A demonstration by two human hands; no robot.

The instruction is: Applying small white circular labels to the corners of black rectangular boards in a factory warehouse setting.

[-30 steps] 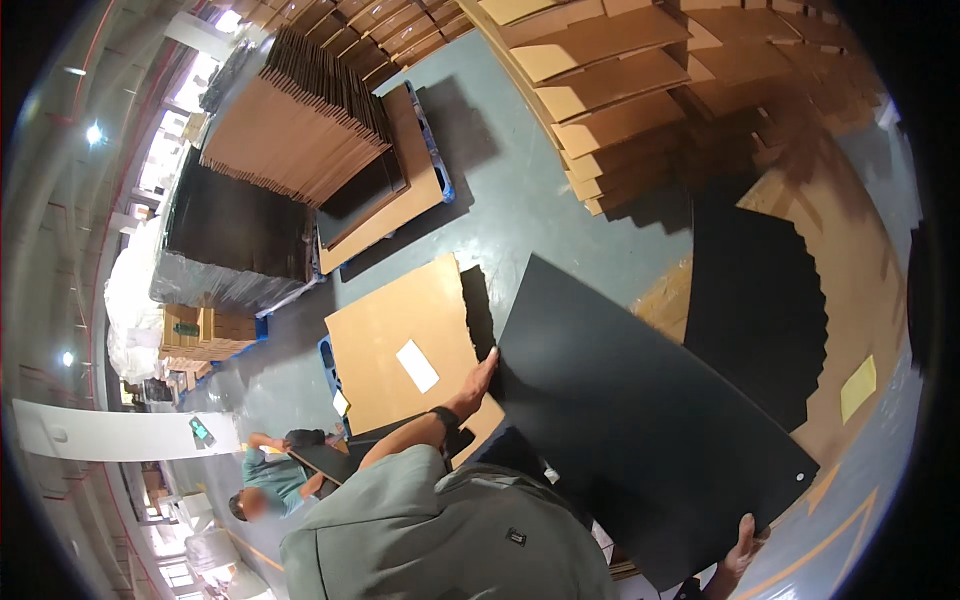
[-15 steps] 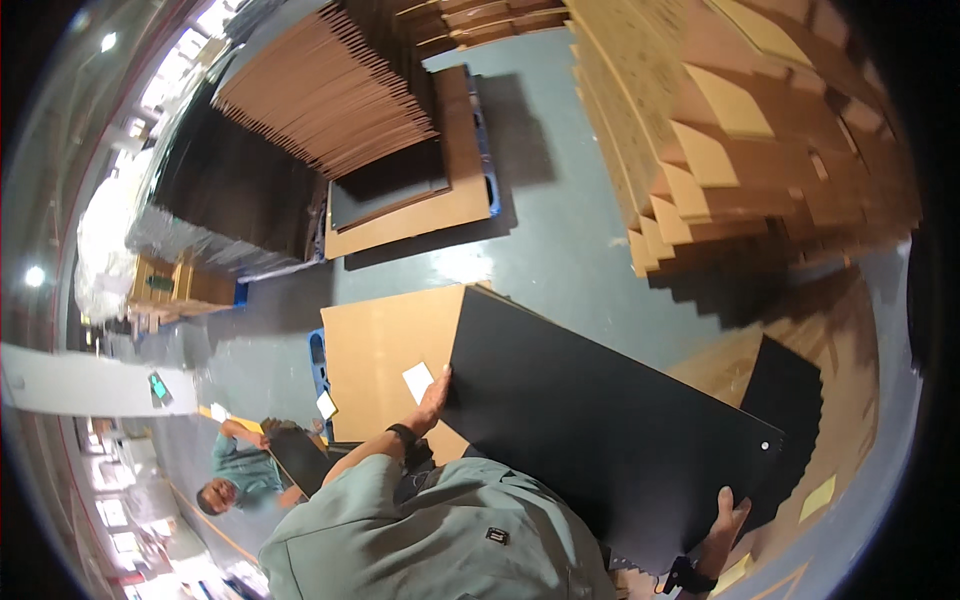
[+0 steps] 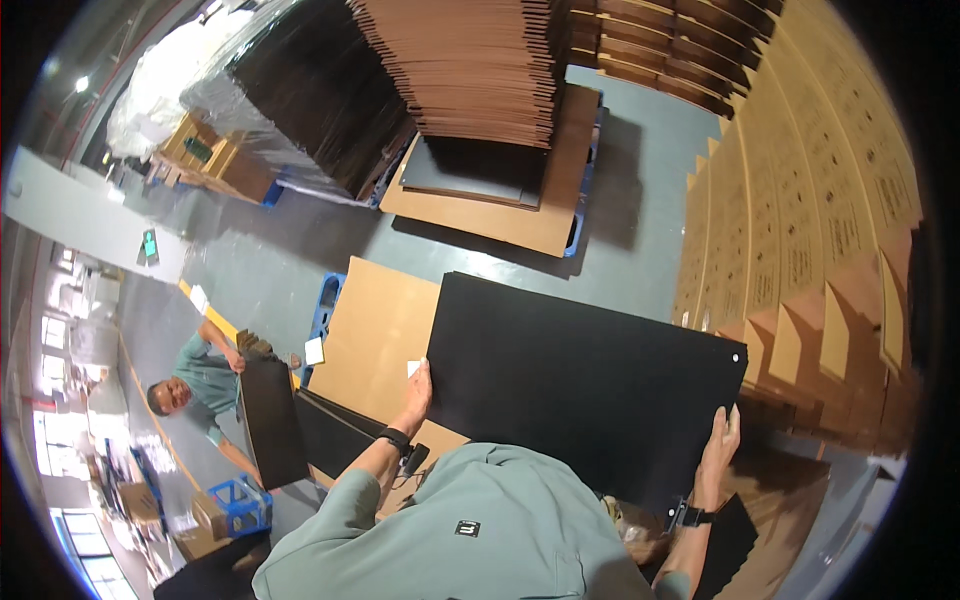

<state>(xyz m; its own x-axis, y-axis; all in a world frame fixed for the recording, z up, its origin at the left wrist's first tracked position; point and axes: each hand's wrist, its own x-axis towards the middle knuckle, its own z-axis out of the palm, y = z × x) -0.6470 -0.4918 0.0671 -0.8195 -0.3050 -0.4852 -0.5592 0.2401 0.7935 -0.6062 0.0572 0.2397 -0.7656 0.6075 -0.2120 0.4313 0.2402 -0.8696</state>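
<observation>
A large black rectangular panel [image 3: 570, 385] is held up in front of me by its two short ends. My left hand [image 3: 417, 392] grips the left edge, its fingers partly hidden. At the opposite edge my right hand [image 3: 718, 445] is closed on the panel. A small white dot sits near the panel's far right corner. Below and left of the panel lies a brown cardboard sheet [image 3: 380, 325], partly covered by it. A white paper piece shows beside my left hand.
At the left a co-worker [image 3: 200, 385] holds a dark panel [image 3: 272, 425]. Ahead, a tall stack of brown sheets [image 3: 480, 70] stands over black panels on a pallet. Stacked cartons [image 3: 790, 190] line the right. A wrapped black stack [image 3: 310, 90] stands far left.
The panel has swung so its right end lies farther forward, away from the dark stack at right. Both hands keep hold of it. My view has turned right; the co-worker's panel shows more fully.
</observation>
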